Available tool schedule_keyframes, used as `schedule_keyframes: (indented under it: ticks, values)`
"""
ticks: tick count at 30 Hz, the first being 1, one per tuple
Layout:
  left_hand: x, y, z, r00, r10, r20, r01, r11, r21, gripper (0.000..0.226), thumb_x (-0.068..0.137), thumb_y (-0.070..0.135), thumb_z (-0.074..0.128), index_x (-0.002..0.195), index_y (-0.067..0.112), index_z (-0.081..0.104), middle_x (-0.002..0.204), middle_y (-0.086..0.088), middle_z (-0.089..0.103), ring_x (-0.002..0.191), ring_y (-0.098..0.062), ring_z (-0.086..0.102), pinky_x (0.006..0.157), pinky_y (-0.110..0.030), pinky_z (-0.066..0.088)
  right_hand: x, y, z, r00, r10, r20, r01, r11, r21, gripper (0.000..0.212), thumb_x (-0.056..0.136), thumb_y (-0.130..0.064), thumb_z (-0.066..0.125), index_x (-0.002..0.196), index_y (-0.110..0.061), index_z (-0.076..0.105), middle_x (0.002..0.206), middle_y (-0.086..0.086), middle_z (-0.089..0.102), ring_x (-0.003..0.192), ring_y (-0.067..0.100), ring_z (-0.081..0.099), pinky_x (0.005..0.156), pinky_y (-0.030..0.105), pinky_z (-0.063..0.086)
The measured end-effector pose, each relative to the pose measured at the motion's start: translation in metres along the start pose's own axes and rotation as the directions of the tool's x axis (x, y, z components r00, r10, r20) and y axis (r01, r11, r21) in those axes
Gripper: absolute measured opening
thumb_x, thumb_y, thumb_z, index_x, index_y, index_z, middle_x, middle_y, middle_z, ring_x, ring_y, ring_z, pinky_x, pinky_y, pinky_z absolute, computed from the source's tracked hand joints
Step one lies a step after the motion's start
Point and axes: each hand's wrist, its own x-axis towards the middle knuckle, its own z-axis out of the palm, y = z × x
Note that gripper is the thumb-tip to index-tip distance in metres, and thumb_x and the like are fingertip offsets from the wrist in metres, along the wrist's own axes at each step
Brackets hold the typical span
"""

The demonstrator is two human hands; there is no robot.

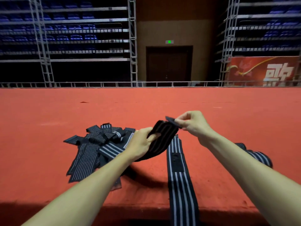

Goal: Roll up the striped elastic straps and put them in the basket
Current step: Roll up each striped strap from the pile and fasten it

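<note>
Head view of a red-carpeted platform [146, 103] with striped elastic straps. The left hand [141, 144] and right hand [193, 123] hold one strap, the held strap [162, 136], raised above the platform near the middle of its near half. The left fingers [152, 137] curl round the bent, wider part of the held strap, thumb on top. The right fingers [180, 122] pinch its dark end tab, which sticks up and away from the viewer. The lower part of the held strap droops behind the left wrist towards the platform; how far it is already rolled cannot be told.

Left of the hands, a pile of straps [97, 144] lies loose and overlapping, dark with thin pale stripes. Just right of the left forearm, a long strap [179, 176] lies flat, runs toward the near edge and hangs over it; a dark patch shows on its upper part. Toward the right edge, another strap [259, 156] lies partly hidden behind the right forearm.

Beyond the far edge: a low metal railing [114, 84], tiers of blue seats [73, 30] on grey frames, a dark double door [169, 64] under a green sign [169, 41], and a red banner [263, 70].
</note>
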Motion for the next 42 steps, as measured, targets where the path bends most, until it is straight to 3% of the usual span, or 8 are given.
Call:
schedule_keyframes:
  ticks: [5, 9, 16, 18, 22, 28, 32, 42]
  values:
    - [-0.004, 0.000, 0.003, 0.998, -0.044, 0.041, 0.047, 0.997, -0.058, 0.031, 0.095, 0.033, 0.055, 0.081, 0.005, 0.058, 0.072, 0.002, 0.055, 0.066, -0.010, 0.047, 0.064, -0.029, 0.035, 0.009, -0.006, -0.008, 0.995, 0.050, -0.088, -0.036, 0.987, 0.156, 0.028, 0.095, -0.008, 0.053, 0.070, -0.011, 0.064, 0.080, 0.013, 0.067, 0.067, 0.022, 0.065, 0.056, 0.033, 0.056]
    - [-0.007, -0.010, 0.007, 0.977, -0.067, 0.202, 0.082, 0.995, -0.065, 0.018, 0.093, 0.031, 0.058, 0.102, 0.017, 0.065, 0.095, 0.007, 0.068, 0.089, -0.006, 0.061, 0.082, -0.027, 0.045, 0.021, 0.002, -0.004, 0.952, 0.245, -0.181, -0.139, 0.879, 0.456, 0.015, 0.098, -0.013, 0.053, 0.086, -0.007, 0.059, 0.094, 0.015, 0.062, 0.075, 0.025, 0.063, 0.044, 0.026, 0.053]
    - [-0.002, -0.001, 0.000, 0.998, -0.007, 0.061, 0.012, 0.998, -0.069, 0.024, 0.099, 0.028, 0.048, 0.092, 0.007, 0.057, 0.087, -0.006, 0.064, 0.081, -0.019, 0.058, 0.074, -0.027, 0.044, 0.014, 0.018, 0.000, 0.932, 0.356, 0.062, -0.253, 0.520, 0.816, 0.044, 0.074, 0.009, 0.072, 0.115, 0.013, 0.058, 0.111, 0.022, 0.066, 0.095, 0.024, 0.066, 0.079, 0.028, 0.054]
    - [0.004, 0.005, -0.006, 0.997, 0.040, 0.071, -0.036, 0.998, -0.057, 0.024, 0.098, 0.032, 0.049, 0.093, 0.011, 0.059, 0.088, -0.005, 0.066, 0.086, -0.023, 0.060, 0.078, -0.038, 0.046, 0.013, 0.021, 0.003, 0.928, 0.370, 0.045, -0.269, 0.582, 0.767, 0.055, 0.069, 0.019, 0.070, 0.121, 0.010, 0.055, 0.107, 0.023, 0.066, 0.085, 0.023, 0.067, 0.074, 0.025, 0.053]
    - [0.010, 0.024, -0.016, 0.989, 0.131, 0.066, -0.124, 0.988, -0.097, 0.017, 0.096, 0.033, 0.053, 0.097, 0.020, 0.064, 0.088, 0.008, 0.068, 0.085, -0.009, 0.062, 0.075, -0.027, 0.047, 0.018, 0.022, 0.009, 0.947, 0.313, -0.068, -0.237, 0.829, 0.507, 0.015, 0.081, -0.001, 0.072, 0.091, -0.009, 0.065, 0.093, 0.009, 0.070, 0.087, 0.023, 0.064, 0.069, 0.028, 0.050]
    - [-0.003, 0.008, -0.007, 0.990, 0.041, 0.135, -0.020, 0.988, -0.155, 0.016, 0.088, 0.033, 0.066, 0.102, 0.027, 0.062, 0.093, 0.018, 0.067, 0.086, 0.005, 0.061, 0.079, -0.020, 0.048, 0.026, 0.006, -0.004, 0.943, 0.259, -0.208, -0.140, 0.878, 0.457, 0.012, 0.097, -0.018, 0.054, 0.093, -0.010, 0.062, 0.087, 0.006, 0.067, 0.080, 0.023, 0.066, 0.066, 0.037, 0.057]
    - [-0.018, -0.008, 0.004, 0.955, -0.036, 0.294, 0.072, 0.991, -0.113, 0.016, 0.094, 0.027, 0.059, 0.078, 0.029, 0.059, 0.074, 0.021, 0.059, 0.075, 0.002, 0.054, 0.077, -0.033, 0.046, 0.028, 0.001, -0.011, 0.906, 0.321, -0.274, -0.137, 0.837, 0.530, 0.012, 0.094, -0.018, 0.060, 0.082, -0.015, 0.058, 0.086, 0.004, 0.066, 0.079, 0.021, 0.064, 0.080, 0.040, 0.055]
    - [-0.011, 0.052, -0.043, 0.937, -0.071, 0.341, 0.263, 0.787, -0.558, 0.018, 0.095, 0.009, 0.054, 0.108, 0.002, 0.064, 0.099, -0.010, 0.070, 0.087, -0.017, 0.067, 0.079, -0.027, 0.055, 0.019, -0.010, -0.004, 0.931, 0.363, 0.029, -0.270, 0.635, 0.724, 0.021, 0.084, 0.021, 0.048, 0.083, 0.001, 0.054, 0.097, 0.019, 0.058, 0.092, 0.031, 0.060, 0.094, 0.042, 0.051]
